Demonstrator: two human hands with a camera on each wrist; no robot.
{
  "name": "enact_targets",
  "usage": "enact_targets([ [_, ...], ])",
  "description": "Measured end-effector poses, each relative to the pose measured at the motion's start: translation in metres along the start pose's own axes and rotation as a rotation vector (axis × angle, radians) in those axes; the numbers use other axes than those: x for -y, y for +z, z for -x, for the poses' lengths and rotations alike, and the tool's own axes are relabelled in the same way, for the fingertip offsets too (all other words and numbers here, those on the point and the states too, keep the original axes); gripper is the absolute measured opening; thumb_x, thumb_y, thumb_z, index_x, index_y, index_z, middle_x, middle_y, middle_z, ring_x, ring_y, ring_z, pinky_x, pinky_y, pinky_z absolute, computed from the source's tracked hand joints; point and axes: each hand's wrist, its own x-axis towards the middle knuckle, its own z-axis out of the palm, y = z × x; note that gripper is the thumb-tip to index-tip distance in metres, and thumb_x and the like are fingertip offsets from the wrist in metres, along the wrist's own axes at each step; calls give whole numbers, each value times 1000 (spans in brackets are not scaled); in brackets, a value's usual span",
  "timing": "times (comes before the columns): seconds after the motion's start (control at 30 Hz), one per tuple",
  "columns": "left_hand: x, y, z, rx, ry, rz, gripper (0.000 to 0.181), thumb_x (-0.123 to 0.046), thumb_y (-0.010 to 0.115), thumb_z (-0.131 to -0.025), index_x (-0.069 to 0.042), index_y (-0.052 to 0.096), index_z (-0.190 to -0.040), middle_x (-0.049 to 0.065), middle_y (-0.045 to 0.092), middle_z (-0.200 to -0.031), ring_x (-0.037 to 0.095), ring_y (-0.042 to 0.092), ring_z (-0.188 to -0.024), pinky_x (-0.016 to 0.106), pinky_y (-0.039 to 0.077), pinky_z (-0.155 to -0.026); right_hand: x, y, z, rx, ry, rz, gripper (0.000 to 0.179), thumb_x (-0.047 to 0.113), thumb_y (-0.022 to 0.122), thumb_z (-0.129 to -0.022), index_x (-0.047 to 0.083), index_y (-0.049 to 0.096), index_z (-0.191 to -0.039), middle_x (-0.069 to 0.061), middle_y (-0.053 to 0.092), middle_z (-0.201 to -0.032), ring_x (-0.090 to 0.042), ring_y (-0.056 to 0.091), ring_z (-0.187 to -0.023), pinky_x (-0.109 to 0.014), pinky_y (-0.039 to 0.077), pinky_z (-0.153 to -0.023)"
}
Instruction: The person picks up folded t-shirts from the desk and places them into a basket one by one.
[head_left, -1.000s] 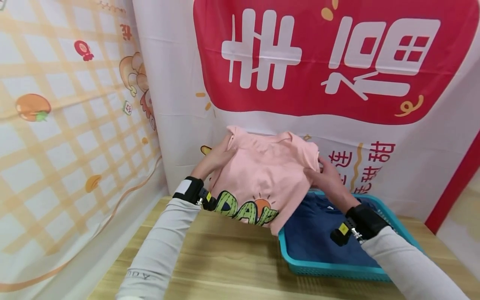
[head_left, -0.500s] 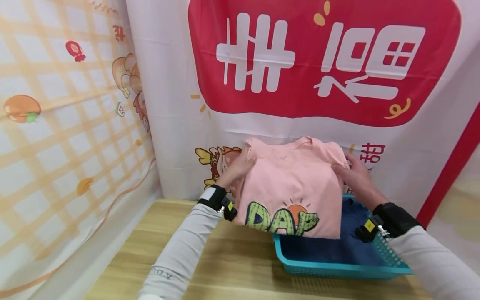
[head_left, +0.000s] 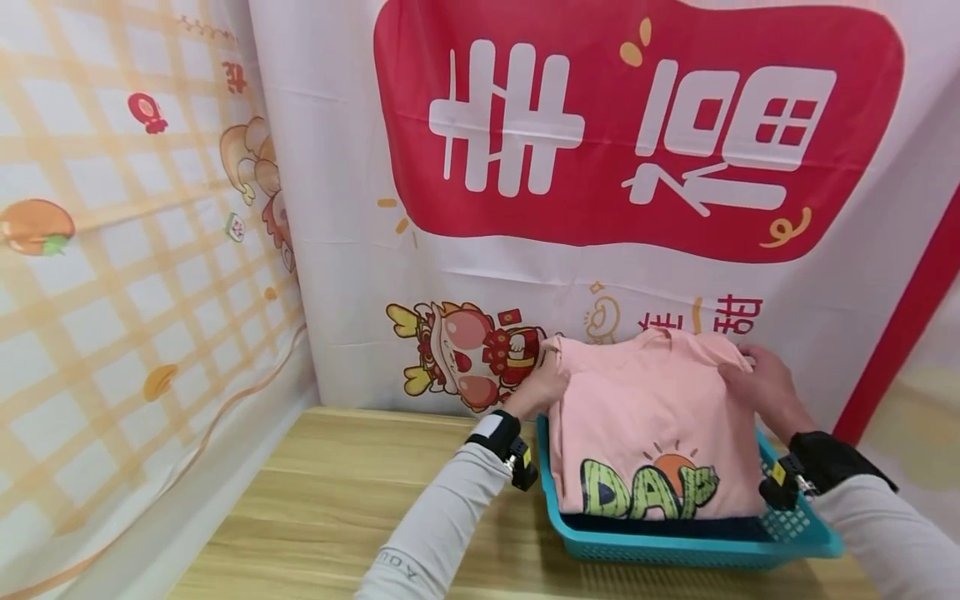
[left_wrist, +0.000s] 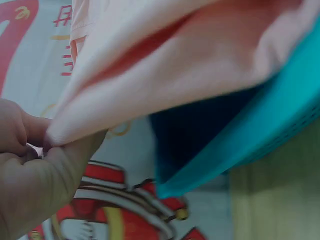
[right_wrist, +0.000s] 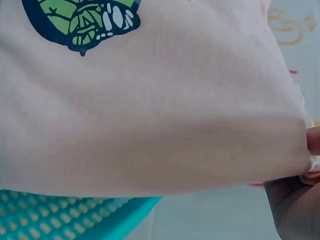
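A folded pink T-shirt (head_left: 652,408) with green "DAY" lettering and an orange sun is held over a teal plastic basket (head_left: 675,550). Its lower edge lies within the basket's rim. My left hand (head_left: 542,385) pinches the shirt's upper left corner between thumb and fingers, which the left wrist view shows close up. At the upper right corner, my right hand (head_left: 765,390) grips the fabric; only part of that hand (right_wrist: 295,200) enters the right wrist view. Dark navy cloth (head_left: 697,528) shows in the basket below the shirt, mostly covered by it.
The basket stands on a wood-grain table (head_left: 360,483), toward its right. A white curtain with a red printed panel (head_left: 637,125) hangs right behind the table. A checked cloth (head_left: 135,250) covers the left side.
Both hands have carried the pink T-shirt to the right and down, from beside and above the basket to over it. The shirt now covers most of the navy cloth.
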Motion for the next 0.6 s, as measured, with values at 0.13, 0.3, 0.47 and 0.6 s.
enact_targets([
  [0.13, 13, 12, -3, 18, -64, 22, 61, -11, 32, -104, -12, -3, -154, 30, 34, -138, 34, 60, -86, 43, 53, -61, -19, 8, -7, -43, -62, 137, 46, 19, 50, -96, -14, 42, -127, -38, 46, -121, -48, 50, -97, -59, 47, -81],
  [0.3, 27, 24, -5, 15, -138, -108, 64, 2, 37, -98, -4, 3, -152, 25, 51, -94, 24, 54, -50, 36, 50, -45, -39, 21, -8, -45, -67, 256, 40, 16, 51, -94, -14, 46, -121, -38, 50, -117, -49, 53, -94, -55, 46, -72],
  [0.47, 30, 32, -13, -12, -175, -274, 68, 8, 44, -91, 4, 11, -150, 17, 49, -79, 18, 42, -38, 28, 39, -38, -49, 30, -8, -40, -15, 316, 37, 16, 50, -92, -10, 49, -117, -35, 55, -112, -45, 56, -88, -51, 44, -67],
  [0.6, 28, 38, -19, -41, -183, -449, 69, 2, 51, -91, 3, 14, -150, 14, 52, -74, 17, 43, -42, 26, 33, -40, -54, 32, -7, -1, 51, 336, 35, 18, 47, -92, -10, 49, -114, -33, 57, -105, -40, 55, -81, -47, 42, -64],
])
